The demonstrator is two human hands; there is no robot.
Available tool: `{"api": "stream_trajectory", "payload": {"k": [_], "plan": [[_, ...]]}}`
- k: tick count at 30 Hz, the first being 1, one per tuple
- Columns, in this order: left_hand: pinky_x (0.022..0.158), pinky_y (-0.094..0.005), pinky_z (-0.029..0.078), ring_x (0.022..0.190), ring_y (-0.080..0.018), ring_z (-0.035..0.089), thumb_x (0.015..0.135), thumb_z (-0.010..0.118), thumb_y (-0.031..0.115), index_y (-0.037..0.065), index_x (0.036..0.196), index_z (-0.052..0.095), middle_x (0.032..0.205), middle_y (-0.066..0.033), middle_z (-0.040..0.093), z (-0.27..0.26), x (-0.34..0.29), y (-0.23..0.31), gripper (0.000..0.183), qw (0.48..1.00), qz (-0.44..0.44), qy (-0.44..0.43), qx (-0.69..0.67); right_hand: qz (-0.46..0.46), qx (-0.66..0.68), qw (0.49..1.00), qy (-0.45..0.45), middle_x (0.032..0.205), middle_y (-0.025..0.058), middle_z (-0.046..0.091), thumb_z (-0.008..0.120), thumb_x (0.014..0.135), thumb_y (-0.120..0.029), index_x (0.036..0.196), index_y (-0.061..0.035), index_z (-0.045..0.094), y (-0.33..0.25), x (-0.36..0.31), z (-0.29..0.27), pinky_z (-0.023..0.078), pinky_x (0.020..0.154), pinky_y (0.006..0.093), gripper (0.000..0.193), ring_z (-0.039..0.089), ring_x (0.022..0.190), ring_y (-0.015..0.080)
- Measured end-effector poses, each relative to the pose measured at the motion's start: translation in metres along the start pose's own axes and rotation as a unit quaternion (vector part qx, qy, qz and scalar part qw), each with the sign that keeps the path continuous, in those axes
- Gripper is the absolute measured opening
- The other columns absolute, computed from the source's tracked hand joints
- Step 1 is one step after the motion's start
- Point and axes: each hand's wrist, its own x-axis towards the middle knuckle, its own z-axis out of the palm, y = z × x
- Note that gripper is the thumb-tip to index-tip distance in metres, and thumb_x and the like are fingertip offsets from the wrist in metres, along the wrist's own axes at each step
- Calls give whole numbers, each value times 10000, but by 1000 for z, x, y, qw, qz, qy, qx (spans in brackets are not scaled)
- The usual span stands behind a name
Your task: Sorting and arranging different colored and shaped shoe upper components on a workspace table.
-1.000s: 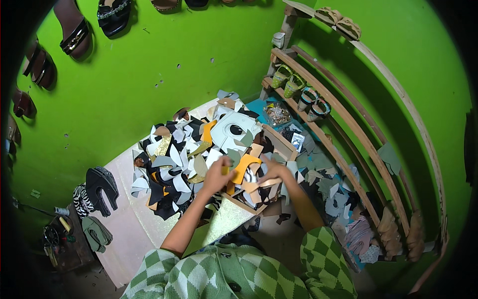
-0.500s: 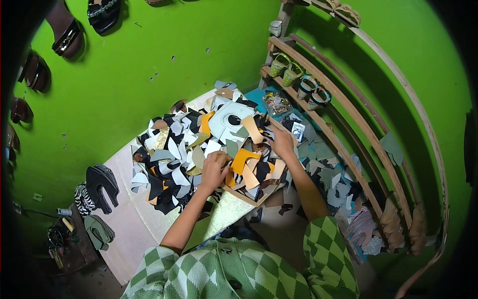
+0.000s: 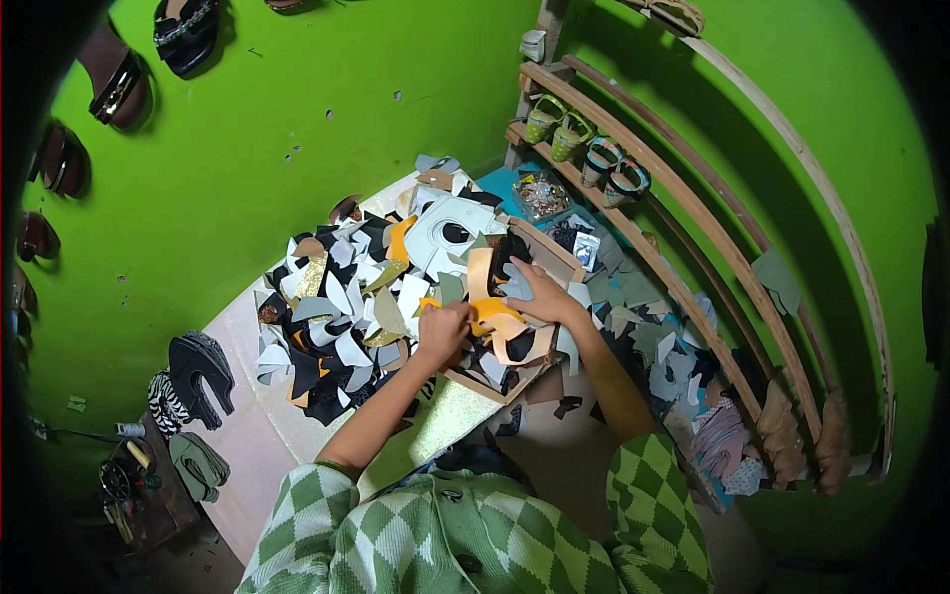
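My left hand (image 3: 445,334) is closed, pinching an orange scrap (image 3: 492,313) of sheet material at the left side of a shallow tray (image 3: 566,253). Cut scraps in beige, black, grey and orange fill the tray. My right hand (image 3: 546,297) lies over the tray's contents with its fingers stretched apart, touching a grey scrap (image 3: 516,284). A curved peach scrap (image 3: 480,274) stands up between the two hands. To the left spreads a heap of mixed scraps (image 3: 341,295). A pale sheet with a round hole (image 3: 435,233) lies at the heap's far side.
The pale table (image 3: 262,416) carries stacked dark cut pieces (image 3: 201,371) and folded green-grey pieces (image 3: 199,465). A sewing machine (image 3: 121,480) stands at the lower left. Rightward are a wooden rack (image 3: 683,163) with small sandals (image 3: 571,137), a clear container (image 3: 541,196) and more scraps (image 3: 668,366).
My left hand has closed and moved slightly right, onto the orange scrap. The right hand has shifted left and nearer over the tray, its fingers spreading. Scraps in the tray have shifted.
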Motion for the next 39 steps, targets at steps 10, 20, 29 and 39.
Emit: {"api": "stream_trajectory", "payload": {"k": [10, 20, 29, 39], "plan": [[826, -421, 383, 928, -231, 596, 665, 727, 298, 143, 1051, 557, 934, -27, 645, -19, 9, 6, 449, 990, 58, -128, -18, 232, 96, 963, 101, 1261, 255, 470, 741, 687, -430, 1370, -21, 288, 53, -51, -25, 392, 967, 462, 916, 437, 1181, 422], [998, -487, 274, 1001, -269, 545, 651, 733, 459, 174, 1188, 534, 912, -65, 615, 50, -19, 20, 639, 982, 76, -41, 168, 218, -28, 964, 146, 838, 260, 640, 772, 632, -296, 1101, 61, 533, 35, -54, -5, 499, 739, 458, 636, 627, 799, 414], [905, -402, 386, 894, -251, 586, 763, 589, 72, 108, 895, 616, 907, -77, 615, 4, -8, 15, 140, 998, 45, 11, -35, 98, 257, 938, 213, 1262, 313, 452, 650, 824, -428, 1436, -51, 123, -28, -28, -25, 453, 882, 428, 891, 577, 1032, 395], [875, -391, 415, 1000, -334, 519, 713, 677, 81, 43, 993, 564, 1031, -133, 561, -58, -36, -32, 304, 981, -89, 115, -124, -196, -271, 927, -168, 1482, 170, 197, 744, 668, -243, 1246, -297, 540, -69, -59, 50, 162, 1066, 571, 615, 116, 1394, 352]]}}
